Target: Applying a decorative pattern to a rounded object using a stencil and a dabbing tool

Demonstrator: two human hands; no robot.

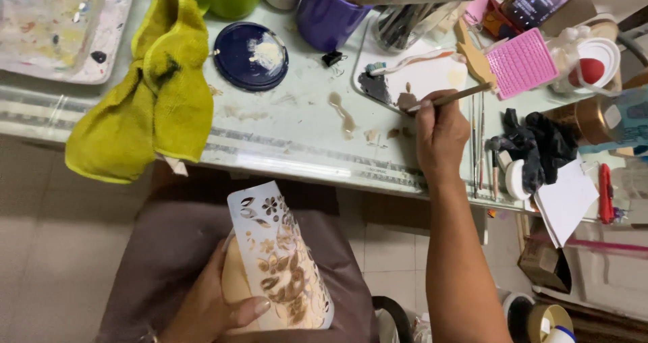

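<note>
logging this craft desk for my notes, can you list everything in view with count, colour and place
cloth: 1, yellow-green, hanging over desk edge, left
tray: 1, white with paint stains, far left
lid: 1, dark blue with pale paint, desk centre
mug: 1, purple, back centre
jar: 1, clear, full of brushes, beside mug
palette: 1, white with brown and dark paint, under the brush tip
mat: 1, pink, textured, right
rag: 1, black, right edge
stencil: 1, white floral, over a tan object on the lap
brush: 1, wooden handle, in right hand
left hand: holding stencil and object
right hand: holding brush at palette
</note>
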